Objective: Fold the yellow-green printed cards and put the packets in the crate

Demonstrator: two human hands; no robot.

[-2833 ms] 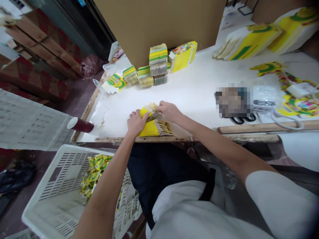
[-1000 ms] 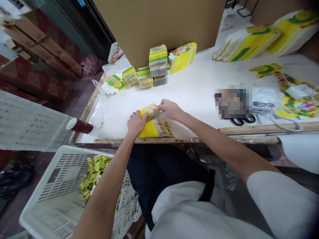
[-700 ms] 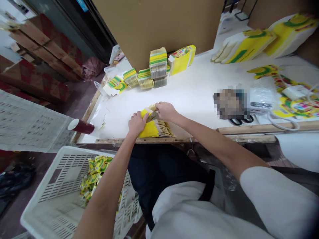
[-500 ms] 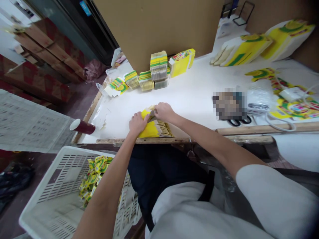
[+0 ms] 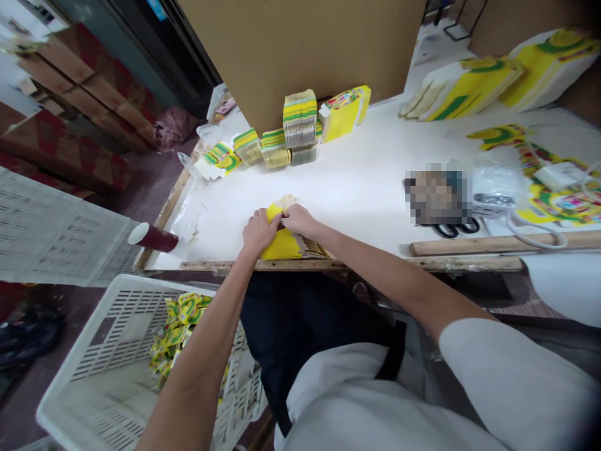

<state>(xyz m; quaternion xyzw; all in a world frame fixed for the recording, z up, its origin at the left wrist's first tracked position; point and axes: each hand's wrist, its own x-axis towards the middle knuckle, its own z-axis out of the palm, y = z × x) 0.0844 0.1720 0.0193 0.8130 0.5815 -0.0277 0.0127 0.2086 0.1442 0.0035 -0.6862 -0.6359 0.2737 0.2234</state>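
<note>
A stack of flat yellow cardboard pieces [image 5: 282, 245] lies at the table's front edge, with layered brownish edges fanned toward the right. My left hand [image 5: 259, 232] grips the stack from its left side, thumb toward the middle. Beside it, my right hand [image 5: 300, 220] is closed in a pinch at the stack's upper right edge, near the left thumb. The fingertips of both hands are partly hidden, and a pale upper edge of the stack shows beyond them.
Bundled yellow-green card stacks [image 5: 300, 116] stand at the back by a cardboard panel [image 5: 305, 44]. A dark red cup [image 5: 159, 239] lies at the left. Scissors [image 5: 455, 227] lie at the right. Below, a white crate [image 5: 117, 351] holds yellow scraps [image 5: 176, 332].
My right hand has moved slightly left and down, close to the left thumb. The left hand stays on the stack. The view has shifted slightly.
</note>
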